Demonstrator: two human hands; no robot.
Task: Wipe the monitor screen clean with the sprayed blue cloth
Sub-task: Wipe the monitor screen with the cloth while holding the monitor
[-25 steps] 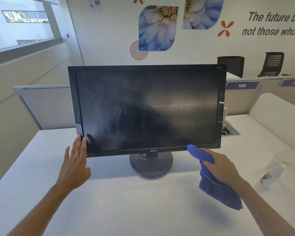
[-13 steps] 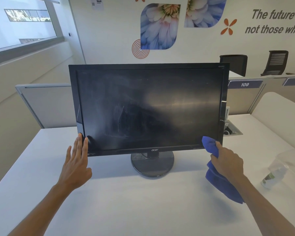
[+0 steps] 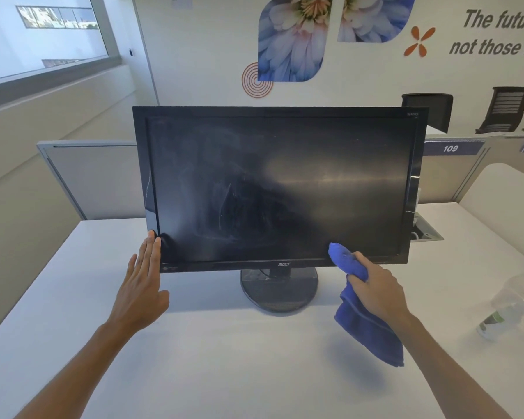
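Observation:
A black monitor (image 3: 279,182) stands on a round base on the white desk, its dark screen marked with dusty smears left of centre. My left hand (image 3: 142,282) lies flat with straight fingers against the bezel's lower left corner. My right hand (image 3: 375,291) grips a bunched blue cloth (image 3: 357,303). The cloth's top end presses on the lower edge of the screen, right of the logo, and the rest of it hangs down below my hand.
A clear spray bottle (image 3: 502,313) lies on the white desk (image 3: 224,358) at the right. A cable hatch (image 3: 425,232) sits behind the monitor's right side. Grey partition panels (image 3: 88,176) close the desk's far edge. Two black chairs stand beyond.
My right hand moved the cloth right along the bottom of the screen to the lower right corner, then back left toward the logo. My left hand stayed at the lower left corner.

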